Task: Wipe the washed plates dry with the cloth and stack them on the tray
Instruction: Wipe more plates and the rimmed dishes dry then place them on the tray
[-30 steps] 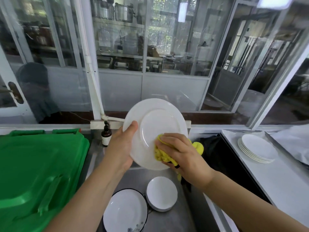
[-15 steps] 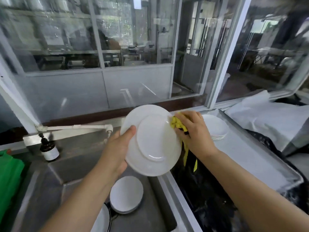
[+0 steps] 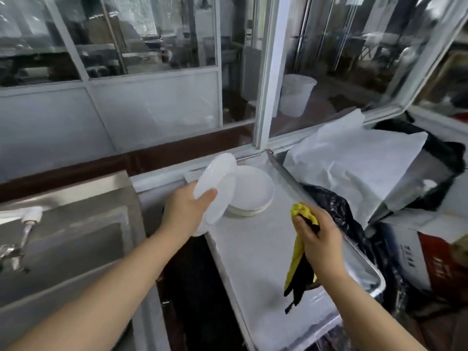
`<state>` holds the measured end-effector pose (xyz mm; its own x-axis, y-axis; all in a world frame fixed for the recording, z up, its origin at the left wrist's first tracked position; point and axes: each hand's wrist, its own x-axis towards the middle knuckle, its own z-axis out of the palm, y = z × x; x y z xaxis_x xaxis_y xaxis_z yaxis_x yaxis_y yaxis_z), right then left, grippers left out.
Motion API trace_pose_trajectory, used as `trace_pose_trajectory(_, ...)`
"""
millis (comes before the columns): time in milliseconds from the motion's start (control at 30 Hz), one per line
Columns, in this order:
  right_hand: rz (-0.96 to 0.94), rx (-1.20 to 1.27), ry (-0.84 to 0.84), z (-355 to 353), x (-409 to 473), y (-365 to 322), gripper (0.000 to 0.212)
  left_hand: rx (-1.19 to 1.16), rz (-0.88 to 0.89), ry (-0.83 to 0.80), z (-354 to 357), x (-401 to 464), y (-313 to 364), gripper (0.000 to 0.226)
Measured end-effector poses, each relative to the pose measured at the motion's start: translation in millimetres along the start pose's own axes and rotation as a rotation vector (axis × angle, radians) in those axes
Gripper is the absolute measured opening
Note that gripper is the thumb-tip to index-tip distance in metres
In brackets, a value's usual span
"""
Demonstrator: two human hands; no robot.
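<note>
My left hand (image 3: 186,211) grips a white plate (image 3: 217,188) by its lower edge. The plate is tilted on edge just left of a stack of white plates (image 3: 253,196), which rests at the far end of a long metal tray (image 3: 266,262). My right hand (image 3: 320,239) is closed around a yellow and black cloth (image 3: 300,259) that hangs down over the tray's right side, apart from the plate.
A steel sink (image 3: 76,249) with a white tap (image 3: 27,224) lies to the left. Crumpled white paper (image 3: 359,163) and black plastic (image 3: 336,209) lie right of the tray. A printed carton (image 3: 430,259) stands at the far right. Glass windows rise behind.
The view has swung right, away from the sink. My left hand has carried the plate over to the stack on the tray. My right hand has left the plate and dropped lower with the cloth.
</note>
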<state>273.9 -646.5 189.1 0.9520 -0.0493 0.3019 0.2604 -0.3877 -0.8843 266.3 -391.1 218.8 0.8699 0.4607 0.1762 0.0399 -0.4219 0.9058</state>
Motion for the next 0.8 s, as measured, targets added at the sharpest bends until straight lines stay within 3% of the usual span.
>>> trace_pose_trajectory(133, 0.129, 0.081, 0.056, -9.3, 22.6, 30.3, 0.037, 0.560, 0.365, -0.120, 52.2, 27.2, -4.1, 0.029)
trace_pose_trajectory(333, 0.190, 0.118, 0.076, -15.1, 50.6, 61.7, 0.033, 0.907, 0.700, -0.337, 111.6, 59.7, -24.2, 0.042)
trace_pose_trajectory(400, 0.196, 0.118, 0.073, -14.4, 58.8, 70.6, 0.033, 1.081, 0.720, -0.358, 127.5, 66.8, -33.6, 0.062)
trace_pose_trajectory(500, 0.200, 0.117, 0.064, -10.7, 68.8, 83.9, 0.037, 1.144, 0.739, -0.376, 147.5, 76.6, -47.2, 0.079)
trace_pose_trajectory(800, 0.227, 0.116, 0.062, 3.4, 84.3, 116.6, 0.034, 1.228, 0.795, -0.378, 177.5, 90.4, -67.1, 0.081)
